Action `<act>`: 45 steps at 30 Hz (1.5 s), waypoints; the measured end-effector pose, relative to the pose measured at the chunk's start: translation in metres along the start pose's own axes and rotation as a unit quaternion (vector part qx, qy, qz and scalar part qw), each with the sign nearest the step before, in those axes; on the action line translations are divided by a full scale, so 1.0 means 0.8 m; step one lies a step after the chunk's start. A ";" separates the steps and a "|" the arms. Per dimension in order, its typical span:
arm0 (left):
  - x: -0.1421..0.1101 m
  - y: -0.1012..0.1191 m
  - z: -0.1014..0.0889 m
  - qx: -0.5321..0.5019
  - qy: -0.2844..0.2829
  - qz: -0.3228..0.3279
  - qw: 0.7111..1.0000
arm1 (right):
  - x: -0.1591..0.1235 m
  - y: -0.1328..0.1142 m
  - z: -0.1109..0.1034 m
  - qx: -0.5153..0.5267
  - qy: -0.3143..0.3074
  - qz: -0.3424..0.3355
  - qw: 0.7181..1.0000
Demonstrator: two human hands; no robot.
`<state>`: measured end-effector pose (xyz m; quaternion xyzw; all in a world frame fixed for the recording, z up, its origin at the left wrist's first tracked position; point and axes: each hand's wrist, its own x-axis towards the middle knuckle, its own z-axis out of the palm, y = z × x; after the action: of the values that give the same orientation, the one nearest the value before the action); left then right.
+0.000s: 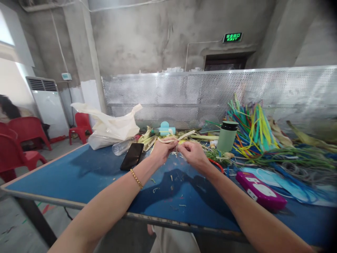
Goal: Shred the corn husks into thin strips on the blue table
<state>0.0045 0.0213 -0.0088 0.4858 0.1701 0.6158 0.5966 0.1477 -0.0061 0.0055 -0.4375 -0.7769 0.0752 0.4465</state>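
Note:
My left hand (163, 150), with a gold bracelet (136, 179) at its wrist, is closed on a pale flat strip (190, 135) that looks like plant fibre. One end of the strip sticks up to the right above my knuckles. Close beside it, my right hand (194, 154) is pinched, thumb against forefinger, at the same small piece of work. What lies between those fingertips is too small to make out. Both hands are just above the blue table (86, 175), where short pale scraps (156, 190) are scattered below them.
A phone (132, 156), clear plastic bottle (123, 146) and white plastic bag (113, 126) lie to the left. Rightward are a green tumbler (226, 137), coloured strips (255, 126), green stalks (286, 156) and a purple power strip (260, 189). A perforated metal screen (168, 95) stands behind.

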 end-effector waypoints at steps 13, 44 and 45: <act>-0.008 0.003 0.005 0.057 -0.063 -0.036 0.996 | 0.005 0.010 -0.002 0.248 0.083 0.098 0.960; -0.010 -0.002 0.011 0.101 -0.051 -0.003 0.994 | 0.005 0.003 0.003 0.110 0.132 0.075 0.982; -0.009 -0.003 0.011 0.100 -0.051 -0.004 0.994 | 0.005 0.004 0.002 0.116 0.133 0.078 0.981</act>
<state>0.0114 0.0118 -0.0091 0.5737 0.2019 0.5675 0.5550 0.1472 -0.0007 0.0055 -0.4481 -0.6600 0.1407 0.5864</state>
